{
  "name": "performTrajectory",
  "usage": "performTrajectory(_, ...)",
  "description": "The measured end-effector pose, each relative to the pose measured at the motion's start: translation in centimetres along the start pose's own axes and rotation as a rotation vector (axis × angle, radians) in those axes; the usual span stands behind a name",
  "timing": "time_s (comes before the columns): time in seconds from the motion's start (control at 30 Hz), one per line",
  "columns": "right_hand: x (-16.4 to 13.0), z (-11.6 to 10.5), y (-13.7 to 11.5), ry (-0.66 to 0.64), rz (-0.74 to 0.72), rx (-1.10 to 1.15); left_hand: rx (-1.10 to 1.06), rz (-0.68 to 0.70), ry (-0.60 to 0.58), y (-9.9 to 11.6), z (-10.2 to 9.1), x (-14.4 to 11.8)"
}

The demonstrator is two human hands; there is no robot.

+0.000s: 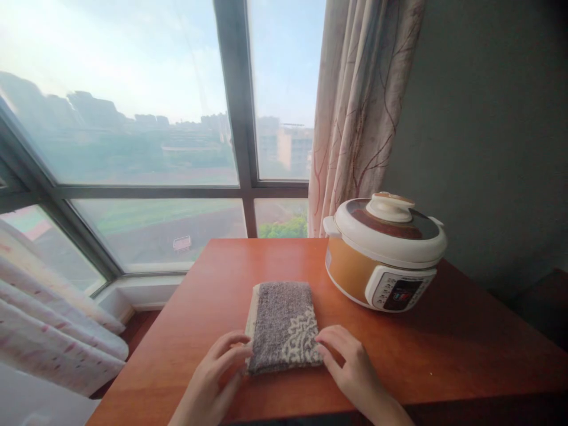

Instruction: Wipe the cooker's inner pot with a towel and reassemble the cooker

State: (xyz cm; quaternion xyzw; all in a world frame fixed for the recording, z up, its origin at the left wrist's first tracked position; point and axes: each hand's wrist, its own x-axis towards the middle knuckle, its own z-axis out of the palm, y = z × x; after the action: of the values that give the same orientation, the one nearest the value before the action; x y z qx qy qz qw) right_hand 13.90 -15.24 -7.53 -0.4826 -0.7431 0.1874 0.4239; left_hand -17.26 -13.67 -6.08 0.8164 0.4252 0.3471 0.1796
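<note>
A folded grey towel (281, 322) with a pale lace pattern lies flat on the reddish wooden table (444, 355), near its front edge. My left hand (217, 370) rests at the towel's near left corner, fingertips touching its edge. My right hand (348, 361) touches the near right corner, fingers spread on the cloth's edge. Neither hand grips the towel; both lie lightly against it.
An orange and white electric cooker (384, 251) with a lid and control panel stands on the table's right rear. A patterned curtain (355, 112) hangs behind it. A large window (177, 148) fills the back; another curtain (48, 319) hangs at left.
</note>
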Motion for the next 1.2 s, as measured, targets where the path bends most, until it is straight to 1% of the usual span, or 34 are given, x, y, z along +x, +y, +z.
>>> performTrajectory(0.07,1.6,0.5,0.6,0.091,0.038,-0.008,-0.053,-0.058,0.122,-1.0,0.8,1.6)
performTrajectory(0.1,2.5,1.1,1.0,0.116,0.052,-0.020,-0.081,-0.089,0.178,-1.5,1.4,2.7)
performTrajectory(0.13,3.6,1.8,1.3,0.127,0.065,-0.037,-0.111,-0.108,0.210,-2.1,2.1,3.9)
performTrajectory(0.2,5.5,3.3,2.1,0.124,0.088,-0.087,-0.130,-0.137,0.232,-3.1,3.8,6.5)
performTrajectory(0.27,7.1,4.8,2.8,0.101,0.114,-0.150,-0.054,-0.146,0.215,-3.9,5.3,8.7)
performTrajectory(0.37,8.2,6.1,3.8,0.065,0.158,-0.237,0.076,-0.171,0.161,-4.7,6.8,10.4)
performTrajectory(0.47,8.1,6.3,4.2,0.053,0.179,-0.279,0.117,-0.185,0.134,-4.8,7.3,10.5)
performTrajectory(0.6,7.0,5.9,4.1,0.065,0.176,-0.272,0.109,-0.172,0.139,-4.0,7.6,9.3)
performTrajectory(0.77,5.2,5.6,4.0,0.110,0.171,-0.222,0.060,-0.174,0.169,-2.8,8.0,7.9)
performTrajectory(0.83,4.9,5.6,3.9,0.123,0.170,-0.192,0.030,-0.189,0.188,-2.7,7.9,7.7)
performTrajectory(0.9,4.8,5.6,3.9,0.152,0.172,-0.155,-0.014,-0.222,0.234,-2.8,7.7,7.6)
performTrajectory(0.97,4.7,5.6,4.1,0.220,0.189,-0.104,-0.075,-0.261,0.307,-2.9,7.3,7.5)
performTrajectory(1.03,4.4,5.6,4.8,0.330,0.238,-0.038,-0.148,-0.297,0.365,-2.9,6.8,7.3)
performTrajectory(1.1,3.9,5.5,5.7,0.431,0.312,0.037,-0.210,-0.323,0.384,-2.8,6.4,7.0)
performTrajectory(1.2,3.0,5.4,6.7,0.503,0.411,0.162,-0.240,-0.346,0.403,-2.5,5.9,6.7)
